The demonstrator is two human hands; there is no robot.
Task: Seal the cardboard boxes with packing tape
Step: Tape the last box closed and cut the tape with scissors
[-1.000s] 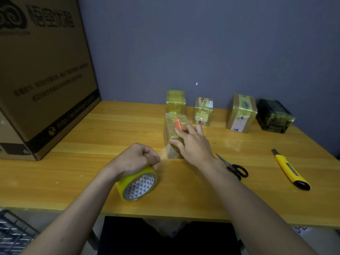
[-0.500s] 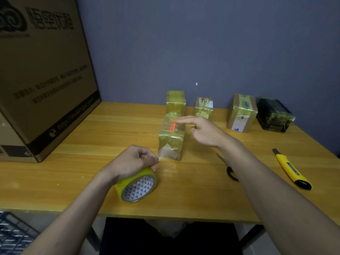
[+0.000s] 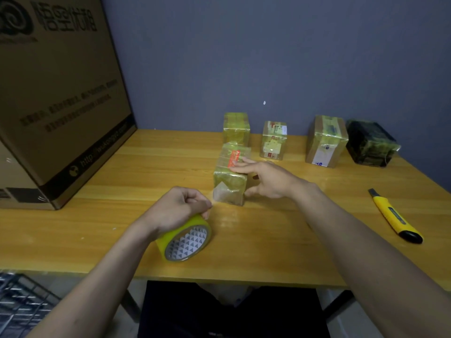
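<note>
Yellow packing tape roll (image 3: 185,237) is resting on the wooden surface (image 3: 280,240), gripped by the person's left hand (image 3: 175,209); the right hand (image 3: 266,180), fingers spread, is touching a small tape-wrapped cardboard box (image 3: 230,176) standing mid-surface.

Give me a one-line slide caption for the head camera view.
Left hand grips yellow tape roll while right hand steadies a taped box on the wooden table.

A yellow utility knife (image 3: 395,217) lies on the wooden table (image 3: 73,225), right of centre.
</note>
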